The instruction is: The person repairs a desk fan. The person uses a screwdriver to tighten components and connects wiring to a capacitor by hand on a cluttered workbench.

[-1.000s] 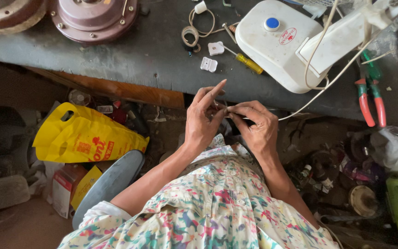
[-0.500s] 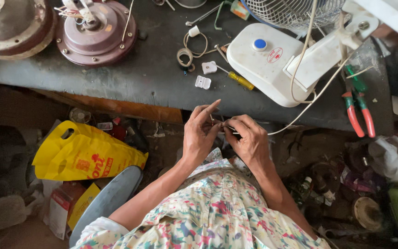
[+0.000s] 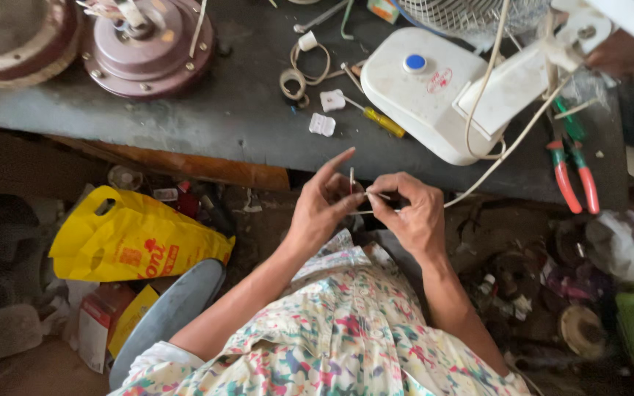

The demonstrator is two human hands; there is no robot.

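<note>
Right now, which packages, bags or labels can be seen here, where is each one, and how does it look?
Plastic bag: floor, lower left; yellow, crumpled, red print, cut-out handle.
Cardboard box: floor below the bag; red and yellow, partly hidden.
Sticker: on the white fan base, bench top; oval, red print.

Count, head view. Two hands: left hand and right hand, fingertips meeting on one thin white cable. Beyond the fingers: two round motor housings, two small white plug pieces, one yellow-handled screwdriver, one white fan base. Right of the fingers: one pair of red-handled pliers. Left of and below the fingers: one yellow plastic bag.
</note>
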